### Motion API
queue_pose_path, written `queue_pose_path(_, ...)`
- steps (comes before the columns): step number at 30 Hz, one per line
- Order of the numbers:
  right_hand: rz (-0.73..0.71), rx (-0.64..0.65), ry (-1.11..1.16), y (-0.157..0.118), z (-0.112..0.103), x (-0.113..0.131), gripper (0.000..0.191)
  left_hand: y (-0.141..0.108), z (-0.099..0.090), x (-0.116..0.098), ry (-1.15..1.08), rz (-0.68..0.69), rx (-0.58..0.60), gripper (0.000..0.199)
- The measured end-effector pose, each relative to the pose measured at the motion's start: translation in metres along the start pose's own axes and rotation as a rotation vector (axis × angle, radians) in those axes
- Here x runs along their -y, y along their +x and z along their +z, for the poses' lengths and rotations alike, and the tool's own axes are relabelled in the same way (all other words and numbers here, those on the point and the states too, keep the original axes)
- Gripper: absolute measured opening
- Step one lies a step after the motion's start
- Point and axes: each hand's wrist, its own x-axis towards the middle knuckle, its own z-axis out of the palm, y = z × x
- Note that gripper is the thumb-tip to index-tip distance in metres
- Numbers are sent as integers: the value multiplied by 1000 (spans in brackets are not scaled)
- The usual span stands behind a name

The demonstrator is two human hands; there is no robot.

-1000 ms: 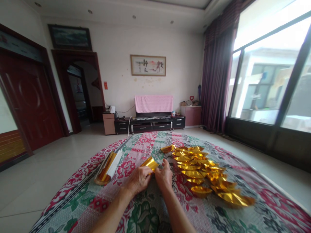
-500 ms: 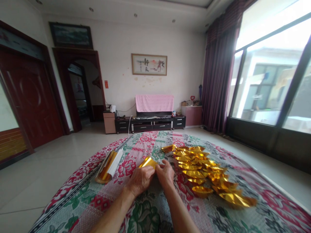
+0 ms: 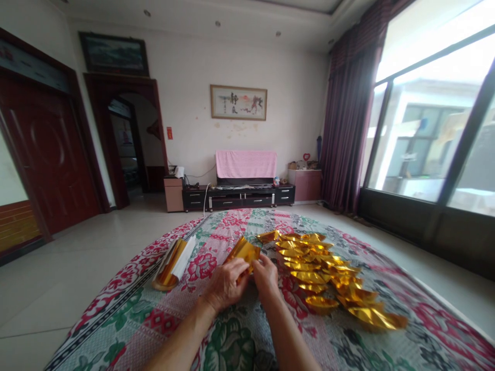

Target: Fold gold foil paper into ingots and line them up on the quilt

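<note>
A sheet of shiny gold foil paper [image 3: 244, 249] is between my hands, partly curled and bent. My left hand [image 3: 228, 282] grips its near left side with the fingers closed. At its right edge my right hand [image 3: 266, 275] pinches the foil. The fingers hide the lower part of the sheet. To the right lie several folded gold paper ingots [image 3: 309, 277] in rows, boat-shaped with pointed ends. On the left rests a loose roll of gold foil sheets [image 3: 170, 268], with a white outer side showing.
A patterned cloth [image 3: 154, 330] in red, green and grey covers the round table. Beyond it stand a low black TV cabinet [image 3: 228, 201] and a screen draped with a pink towel [image 3: 246, 164]. A purple curtain [image 3: 344, 123] hangs by the window at right.
The gold foil sheet has been lifted and turned; more of it now rises above my fingers, its left side curling up. Both hands stay close together in nearly the same place.
</note>
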Motion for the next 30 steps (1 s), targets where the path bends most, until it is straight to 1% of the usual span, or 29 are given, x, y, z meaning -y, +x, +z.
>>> queue_pose_path(2,-7,5,-38,0,-1,3,35,0,0,3,-18,-84,-117,31)
queue_pose_path(6,-30,-7,-39,0,-1,9,37,5,1,9,-75,-321,-339,44)
queue_pose_path(8,-44,-2,0,-2,-1,13,37,8,0,12,-137,-431,-410,51)
queue_pose_path(10,-51,22,77,-5,1,18,37,10,-1,13,-194,-528,-443,54)
queue_pose_path(13,-15,80,212,-10,3,28,40,13,-3,13,-253,-625,-445,50)
queue_pose_path(15,20,96,289,-11,4,32,40,15,-5,12,-261,-654,-432,40)
queue_pose_path(18,17,111,357,-13,5,36,39,16,-10,11,-266,-685,-357,24)
queue_pose_path(21,1,131,417,-13,5,37,38,15,-12,15,-316,-712,-283,25)
queue_pose_path(25,-24,198,500,-13,2,40,32,12,-9,28,-389,-684,-259,31)
queue_pose_path(30,-122,140,370,-14,-4,46,26,8,-4,41,-570,-551,-299,29)
